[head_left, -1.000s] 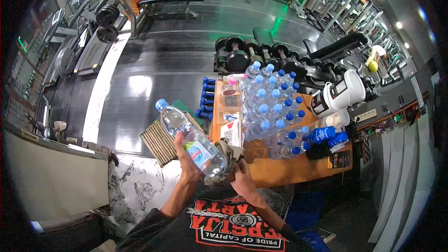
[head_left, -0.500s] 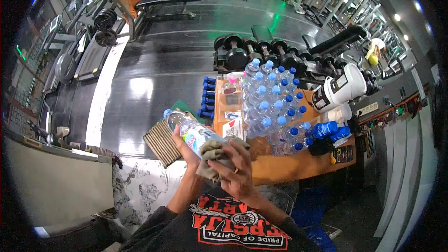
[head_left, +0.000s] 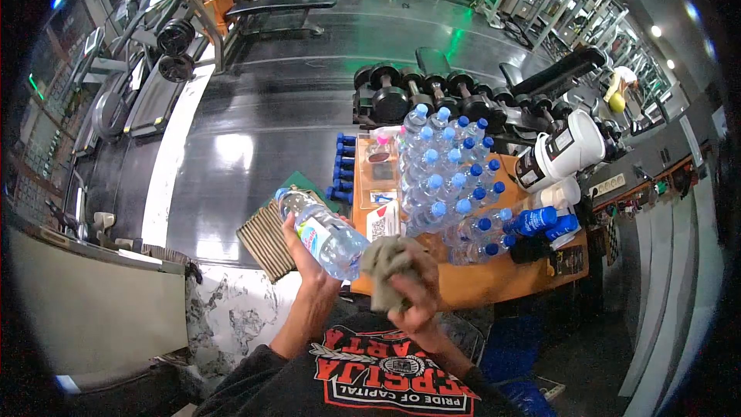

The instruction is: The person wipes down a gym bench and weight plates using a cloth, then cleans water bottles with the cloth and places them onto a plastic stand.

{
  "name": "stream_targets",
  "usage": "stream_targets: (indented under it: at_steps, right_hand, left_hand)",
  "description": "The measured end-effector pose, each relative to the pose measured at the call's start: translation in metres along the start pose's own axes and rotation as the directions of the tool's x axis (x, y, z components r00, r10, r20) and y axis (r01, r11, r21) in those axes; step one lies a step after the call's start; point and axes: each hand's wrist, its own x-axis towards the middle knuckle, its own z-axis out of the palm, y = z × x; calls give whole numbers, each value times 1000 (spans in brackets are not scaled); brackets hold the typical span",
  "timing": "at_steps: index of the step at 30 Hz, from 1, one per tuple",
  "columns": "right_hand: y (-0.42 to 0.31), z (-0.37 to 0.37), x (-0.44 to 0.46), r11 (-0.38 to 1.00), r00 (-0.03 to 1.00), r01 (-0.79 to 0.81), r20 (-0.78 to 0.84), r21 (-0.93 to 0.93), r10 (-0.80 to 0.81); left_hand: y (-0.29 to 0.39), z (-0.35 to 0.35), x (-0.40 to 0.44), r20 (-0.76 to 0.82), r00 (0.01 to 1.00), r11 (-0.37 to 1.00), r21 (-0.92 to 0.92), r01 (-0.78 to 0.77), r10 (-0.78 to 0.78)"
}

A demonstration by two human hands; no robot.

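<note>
My left hand (head_left: 309, 264) is wrapped round a clear plastic water bottle (head_left: 333, 245) with a white and green label. The bottle tilts, its neck pointing up and left, its base toward my right hand. Bunched in my right hand (head_left: 419, 300) is a grey-green cloth (head_left: 388, 266), just right of the bottle's base; the fingers are partly blurred. Several filled water bottles (head_left: 444, 156) with blue caps stand in rows on the wooden table (head_left: 463, 282) to the right.
White buckets (head_left: 573, 150) and blue canisters (head_left: 532, 220) stand on the table's right side. A clear tray (head_left: 377, 172) and a printed card (head_left: 382, 222) lie at its left. Black dumbbells (head_left: 388, 93) sit behind. A striped mat (head_left: 262, 243) is at left.
The cloth in my right hand has come off the bottle's lower end and moved right. More of the bottle's base and label now shows. My left hand keeps its hold.
</note>
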Motion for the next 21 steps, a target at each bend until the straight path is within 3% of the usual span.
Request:
stream_targets:
  at_steps: [1, 2, 4, 6, 8, 10, 12, 14, 16, 17, 18, 20, 21]
  right_hand:
    - [-5, -3, 8, 996, 988, 79, 134, -42, -72]
    - [-6, 0, 8, 996, 988, 80, 134, -42, -74]
    - [-7, 14, 2, 915, 904, 303, 383, -267, -188]
    - [8, 19, -11, 905, 920, 329, 308, -270, -242]
    - [24, 10, -20, 951, 924, 283, 302, -124, -235]
    - [38, 10, -37, 974, 942, 220, 269, -47, -200]
    - [42, 9, -40, 989, 976, 95, 205, -117, -69]
    - [38, 11, -33, 989, 980, 97, 185, -115, -74]
    - [32, 10, -32, 991, 984, -114, 127, -64, 121]
    - [33, 10, -34, 977, 975, -202, 81, -62, 207]
    - [32, 11, -33, 977, 975, -203, 78, -62, 208]
    - [20, 13, -18, 999, 1000, -19, -21, -42, 18]
    - [10, 5, -10, 996, 990, 55, 135, -75, -44]
  left_hand:
    - [-1, -2, 3, -24, 1000, 1000, 24, -1, 1]
    - [-1, -4, 5, -22, 1000, 1000, 24, -1, 1]
    - [1, -13, 9, 30, 990, 989, -45, 139, -138]
    - [2, -21, 18, 31, 992, 992, -23, 125, -124]
    - [0, -19, 12, -14, 999, 988, 150, -42, 45]
    - [2, -19, 7, 24, 1000, 996, 92, -10, 8]
    - [-3, -21, 6, 8, 999, 995, -83, 47, -46]
    - [-3, -25, 11, -11, 1000, 999, -49, 11, -12]
    - [0, -31, 13, 67, 997, 998, -51, 48, -44]
    - [-1, -29, 12, 21, 997, 987, -144, 77, -75]
    - [-2, -30, 12, 21, 997, 987, -142, 78, -76]
    - [-5, -34, 13, 25, 999, 999, -28, 27, -26]
    - [-5, -38, 13, 25, 999, 999, -30, 26, -25]
